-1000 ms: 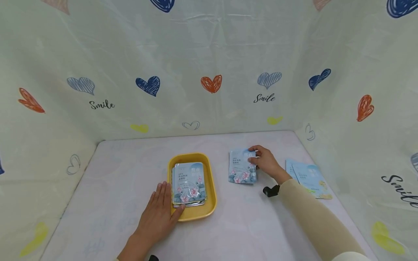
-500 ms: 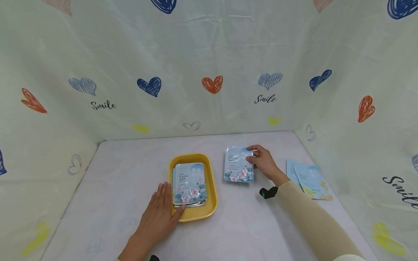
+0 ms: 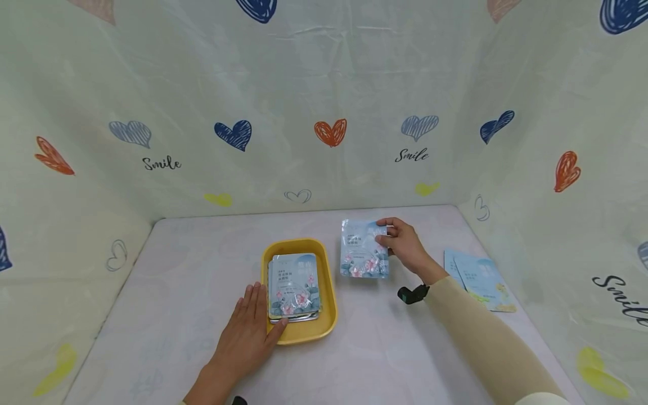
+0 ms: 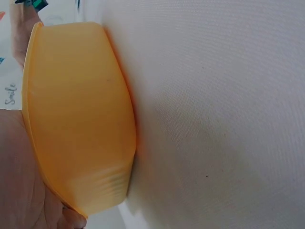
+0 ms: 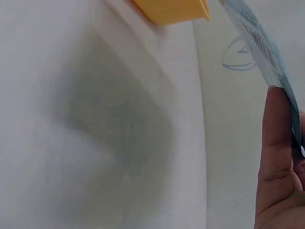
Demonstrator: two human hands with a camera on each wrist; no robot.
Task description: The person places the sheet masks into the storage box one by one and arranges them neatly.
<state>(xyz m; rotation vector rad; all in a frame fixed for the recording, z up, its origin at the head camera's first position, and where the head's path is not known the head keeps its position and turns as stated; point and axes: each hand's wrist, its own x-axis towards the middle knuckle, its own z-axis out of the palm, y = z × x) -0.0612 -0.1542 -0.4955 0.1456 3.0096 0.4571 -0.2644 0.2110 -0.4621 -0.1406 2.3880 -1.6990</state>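
My right hand (image 3: 407,246) pinches a light blue sachet with pink flowers (image 3: 360,253) by its right edge. In the right wrist view the sachet (image 5: 259,45) is seen nearly edge-on, raised above the tabletop with a shadow below. The yellow tray (image 3: 298,337) stands left of it, holding a small stack of similar flowered sachets (image 3: 293,284). My left hand (image 3: 243,332) lies with straight fingers along the tray's left rim, its thumb over the near left corner. The left wrist view shows the hand (image 4: 24,176) against the tray's outer wall (image 4: 81,114).
Blue sachets with a yellow print (image 3: 483,278) lie overlapping at the table's right edge, beside the right forearm. A white cloth covers the table (image 3: 187,264). A curtain printed with hearts (image 3: 283,73) hangs around the back and sides.
My right hand has lifted the flowered sachet off the table and carried it a little left and away from me. The left hand and the tray have stayed in place.
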